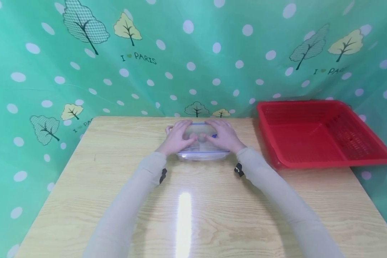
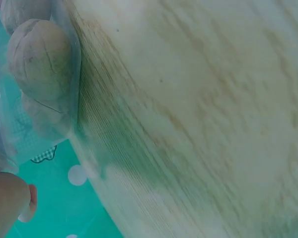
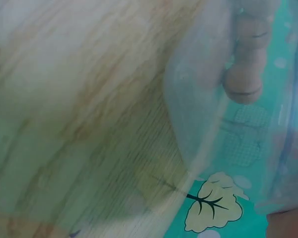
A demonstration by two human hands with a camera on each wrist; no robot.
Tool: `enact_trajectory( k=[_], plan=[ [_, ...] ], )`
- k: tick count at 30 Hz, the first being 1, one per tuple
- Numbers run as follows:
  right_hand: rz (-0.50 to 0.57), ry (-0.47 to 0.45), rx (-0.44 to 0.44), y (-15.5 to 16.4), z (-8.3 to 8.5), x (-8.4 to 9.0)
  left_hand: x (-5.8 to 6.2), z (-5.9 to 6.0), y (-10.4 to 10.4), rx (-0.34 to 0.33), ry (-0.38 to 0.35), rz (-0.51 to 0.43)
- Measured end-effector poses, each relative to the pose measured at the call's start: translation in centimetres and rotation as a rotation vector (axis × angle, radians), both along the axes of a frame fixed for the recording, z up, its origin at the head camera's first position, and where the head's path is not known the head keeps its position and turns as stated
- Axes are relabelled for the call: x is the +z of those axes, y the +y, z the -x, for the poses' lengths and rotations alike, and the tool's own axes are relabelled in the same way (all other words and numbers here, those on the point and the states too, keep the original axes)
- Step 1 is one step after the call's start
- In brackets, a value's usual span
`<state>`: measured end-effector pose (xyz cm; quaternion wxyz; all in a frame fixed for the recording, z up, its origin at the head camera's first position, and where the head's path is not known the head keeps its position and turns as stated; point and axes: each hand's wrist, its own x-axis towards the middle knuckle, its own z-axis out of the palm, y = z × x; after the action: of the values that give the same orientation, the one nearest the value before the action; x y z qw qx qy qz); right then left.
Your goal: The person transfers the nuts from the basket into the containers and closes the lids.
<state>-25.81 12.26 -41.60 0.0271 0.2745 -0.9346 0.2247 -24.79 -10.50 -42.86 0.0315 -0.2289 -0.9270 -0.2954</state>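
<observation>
A clear plastic box (image 1: 203,156) with a blue-edged, see-through lid (image 1: 200,146) stands toward the back of the table. My left hand (image 1: 177,139) lies over the lid's left part and my right hand (image 1: 224,137) over its right part. Both thumbs point inward across the top, while the other fingers reach toward the far edge. Through the box wall, the left wrist view shows several round tan nut-like things (image 2: 39,59) with seam lines. Similar brown ones (image 3: 243,84) appear in the right wrist view. A small dark blue spot shows beside the right thumb.
To the right, a large red plastic basket (image 1: 278,157) stands at the back of the wooden table (image 1: 116,147), overhanging its right edge. A green dotted cloth (image 1: 167,93) hangs right behind the table. Black wrist cameras sit under both sleeves, close above the tabletop.
</observation>
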Motion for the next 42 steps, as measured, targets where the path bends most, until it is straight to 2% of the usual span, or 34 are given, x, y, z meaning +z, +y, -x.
enact_trajectory(
  k=[8, 17, 25, 33, 37, 42],
  plan=[
    [-0.052, -0.006, -0.005, -0.1, 0.2, 0.12, 0.06, 0.32, -0.03, 0.009, -0.064, -0.109],
    [-0.06, -0.019, -0.01, 0.06, 0.53, 0.39, 0.33, 0.41, 0.11, -0.015, -0.059, -0.108],
    [-0.073, -0.014, 0.021, 0.09, 0.65, 0.01, -0.02, 0.09, 0.11, 0.006, -0.106, -0.134],
    [-0.087, -0.026, 0.014, 0.23, 0.63, -0.27, -0.03, 0.04, 0.35, 0.017, -0.143, -0.149],
    [-0.088, -0.017, 0.013, 0.19, 0.57, -0.32, 0.19, 0.04, 0.45, 0.012, -0.127, -0.118],
    [-0.04, 0.067, 0.035, 0.11, 0.41, -0.53, 0.16, 0.11, 0.48, 0.006, -0.055, -0.072]
  ],
)
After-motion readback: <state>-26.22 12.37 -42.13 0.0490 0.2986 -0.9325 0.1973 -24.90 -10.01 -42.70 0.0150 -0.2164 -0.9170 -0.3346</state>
